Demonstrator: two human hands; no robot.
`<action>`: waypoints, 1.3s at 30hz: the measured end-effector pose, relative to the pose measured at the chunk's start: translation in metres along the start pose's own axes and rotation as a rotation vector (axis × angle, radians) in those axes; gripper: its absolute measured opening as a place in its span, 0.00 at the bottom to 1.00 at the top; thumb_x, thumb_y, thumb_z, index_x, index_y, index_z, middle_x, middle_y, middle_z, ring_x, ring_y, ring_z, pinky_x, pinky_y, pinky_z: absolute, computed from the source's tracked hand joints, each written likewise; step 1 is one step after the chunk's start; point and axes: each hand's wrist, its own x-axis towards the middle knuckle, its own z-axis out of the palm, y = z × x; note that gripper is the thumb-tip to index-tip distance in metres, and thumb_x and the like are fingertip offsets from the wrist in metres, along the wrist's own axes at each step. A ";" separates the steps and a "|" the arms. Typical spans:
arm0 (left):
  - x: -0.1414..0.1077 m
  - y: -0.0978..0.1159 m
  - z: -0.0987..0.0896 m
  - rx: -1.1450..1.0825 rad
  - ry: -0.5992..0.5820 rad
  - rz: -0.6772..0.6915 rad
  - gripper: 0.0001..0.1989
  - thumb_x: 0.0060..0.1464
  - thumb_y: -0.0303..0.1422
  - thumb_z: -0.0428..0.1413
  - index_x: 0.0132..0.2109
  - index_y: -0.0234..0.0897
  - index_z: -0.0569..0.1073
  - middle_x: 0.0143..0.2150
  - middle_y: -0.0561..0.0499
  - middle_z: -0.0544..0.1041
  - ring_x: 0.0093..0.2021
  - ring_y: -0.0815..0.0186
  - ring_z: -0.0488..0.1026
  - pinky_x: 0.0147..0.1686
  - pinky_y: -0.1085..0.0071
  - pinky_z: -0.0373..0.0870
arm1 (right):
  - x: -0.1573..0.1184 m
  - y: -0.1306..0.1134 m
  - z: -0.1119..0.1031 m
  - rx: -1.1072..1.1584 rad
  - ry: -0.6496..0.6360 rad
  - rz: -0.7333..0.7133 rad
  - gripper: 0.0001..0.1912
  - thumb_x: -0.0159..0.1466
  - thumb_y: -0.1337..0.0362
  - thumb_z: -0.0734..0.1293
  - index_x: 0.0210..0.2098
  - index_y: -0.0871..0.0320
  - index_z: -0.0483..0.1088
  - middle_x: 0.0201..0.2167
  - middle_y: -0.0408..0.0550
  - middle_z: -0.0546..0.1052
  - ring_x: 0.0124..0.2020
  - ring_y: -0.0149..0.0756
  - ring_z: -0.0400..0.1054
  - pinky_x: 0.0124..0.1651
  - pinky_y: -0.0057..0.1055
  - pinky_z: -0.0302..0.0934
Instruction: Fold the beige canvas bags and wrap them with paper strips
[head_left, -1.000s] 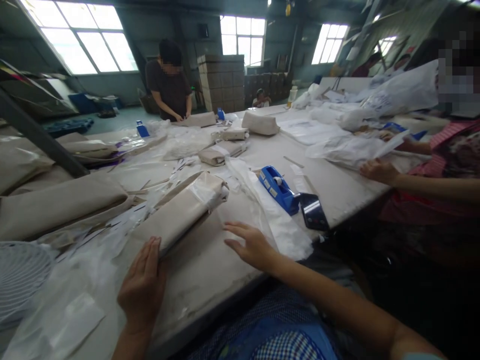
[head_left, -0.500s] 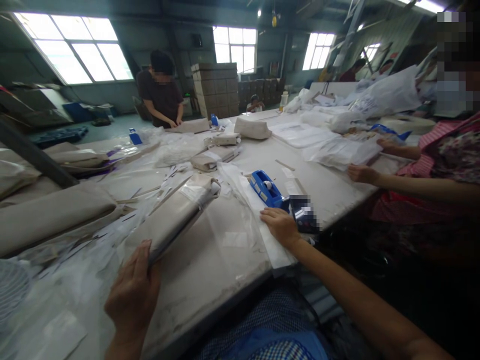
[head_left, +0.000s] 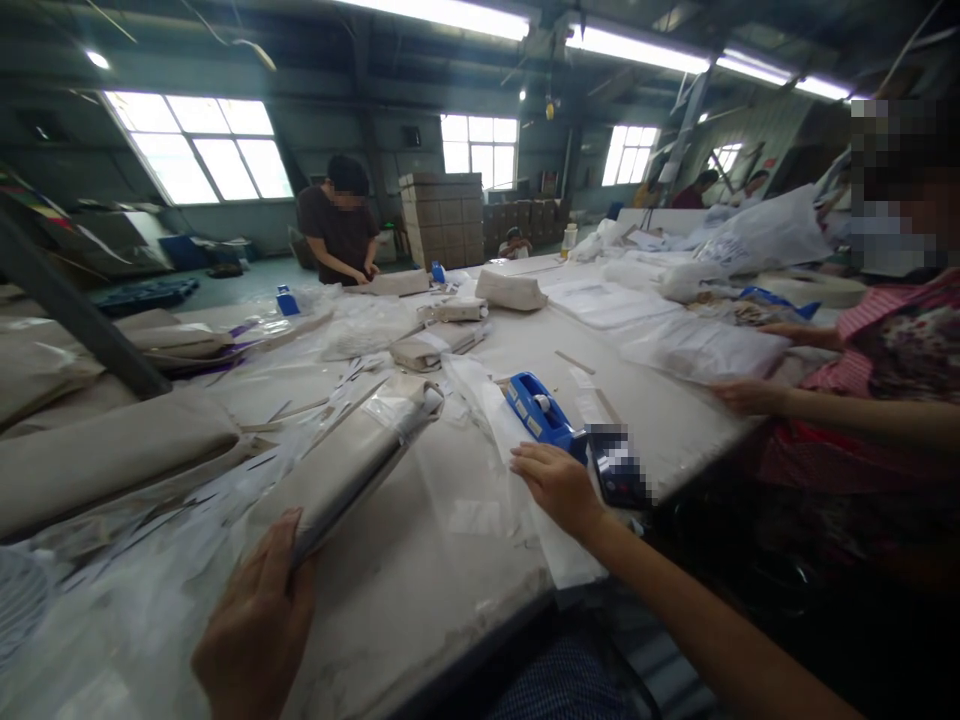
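My left hand [head_left: 259, 610] is closed around the near end of a long, folded beige bundle [head_left: 337, 465] that lies slantwise on the table. Its material is smooth; clear film wraps the far end and a dark edge runs along its right side. To the right, my right hand [head_left: 559, 490] rests with fingers stretched out over a white plastic strip [head_left: 491, 405], holding nothing that I can see. Just beyond its fingers stands a blue tape dispenser [head_left: 540, 410]. A dark, partly blurred-out device [head_left: 619, 465] lies beside that hand.
More beige bundles [head_left: 435, 345] lie farther up the table [head_left: 480, 620]. Clear film and paper scraps [head_left: 300, 410] cover the left side, near a dark slanted post [head_left: 82, 300]. At right, a co-worker's hands [head_left: 750, 395] touch a clear bag [head_left: 701, 345]. Another person [head_left: 341, 225] works across the table.
The camera view has tilted upward, so the table sits lower in the picture. My left hand keeps its hold on the bundle; my right hand stays by the dispenser. The co-worker's hands have shifted slightly.
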 end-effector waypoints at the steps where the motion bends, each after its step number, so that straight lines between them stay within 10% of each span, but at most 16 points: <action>1: 0.001 0.000 0.000 0.001 0.005 -0.018 0.30 0.65 0.33 0.49 0.71 0.46 0.52 0.62 0.43 0.72 0.51 0.50 0.77 0.36 0.62 0.73 | -0.002 -0.013 -0.003 0.083 -0.017 -0.001 0.09 0.68 0.68 0.66 0.41 0.54 0.79 0.47 0.49 0.82 0.51 0.43 0.75 0.57 0.42 0.68; 6: 0.002 0.002 -0.003 -0.042 0.050 -0.075 0.29 0.64 0.34 0.52 0.70 0.47 0.56 0.59 0.45 0.74 0.52 0.52 0.76 0.42 0.64 0.73 | -0.021 -0.069 -0.016 0.559 -0.401 0.017 0.08 0.68 0.59 0.67 0.41 0.52 0.80 0.41 0.43 0.83 0.42 0.34 0.78 0.47 0.26 0.71; 11: -0.001 0.003 -0.003 -0.090 0.058 -0.106 0.27 0.63 0.34 0.54 0.68 0.46 0.60 0.60 0.46 0.74 0.54 0.52 0.75 0.44 0.64 0.72 | -0.027 -0.067 0.016 0.244 -0.118 0.271 0.19 0.71 0.59 0.62 0.55 0.61 0.73 0.56 0.58 0.76 0.58 0.45 0.70 0.60 0.41 0.65; 15: -0.003 -0.003 -0.001 -0.119 0.070 -0.079 0.28 0.63 0.33 0.55 0.68 0.46 0.61 0.60 0.46 0.74 0.55 0.53 0.75 0.46 0.65 0.71 | -0.017 -0.070 0.064 -0.039 -0.373 0.289 0.42 0.63 0.51 0.70 0.67 0.72 0.58 0.70 0.70 0.54 0.72 0.59 0.46 0.72 0.55 0.44; 19: -0.002 -0.009 0.000 -0.130 0.101 -0.091 0.28 0.62 0.33 0.56 0.67 0.46 0.62 0.60 0.47 0.74 0.55 0.54 0.75 0.46 0.66 0.71 | -0.013 -0.103 0.086 0.025 -0.578 0.204 0.46 0.65 0.43 0.65 0.68 0.72 0.55 0.69 0.71 0.55 0.72 0.58 0.45 0.72 0.55 0.41; 23: -0.001 -0.014 0.000 -0.137 0.121 -0.114 0.28 0.61 0.33 0.57 0.67 0.46 0.63 0.59 0.48 0.75 0.55 0.55 0.75 0.48 0.67 0.71 | -0.013 -0.123 0.085 0.268 -0.529 -0.040 0.36 0.70 0.47 0.61 0.69 0.62 0.55 0.67 0.59 0.64 0.68 0.45 0.57 0.71 0.46 0.49; 31: -0.002 -0.019 0.000 -0.156 0.146 -0.068 0.28 0.60 0.31 0.58 0.66 0.42 0.64 0.59 0.48 0.75 0.55 0.58 0.75 0.53 0.68 0.70 | 0.018 -0.119 0.130 0.051 -0.582 0.141 0.42 0.66 0.47 0.65 0.67 0.73 0.56 0.70 0.72 0.50 0.73 0.60 0.42 0.71 0.56 0.43; 39: 0.003 -0.022 -0.004 -0.164 0.133 -0.085 0.27 0.60 0.31 0.58 0.65 0.40 0.65 0.59 0.47 0.75 0.56 0.59 0.75 0.56 0.69 0.68 | 0.043 -0.136 0.141 0.436 -0.770 -0.452 0.28 0.70 0.48 0.62 0.65 0.53 0.64 0.69 0.51 0.60 0.72 0.41 0.48 0.74 0.43 0.37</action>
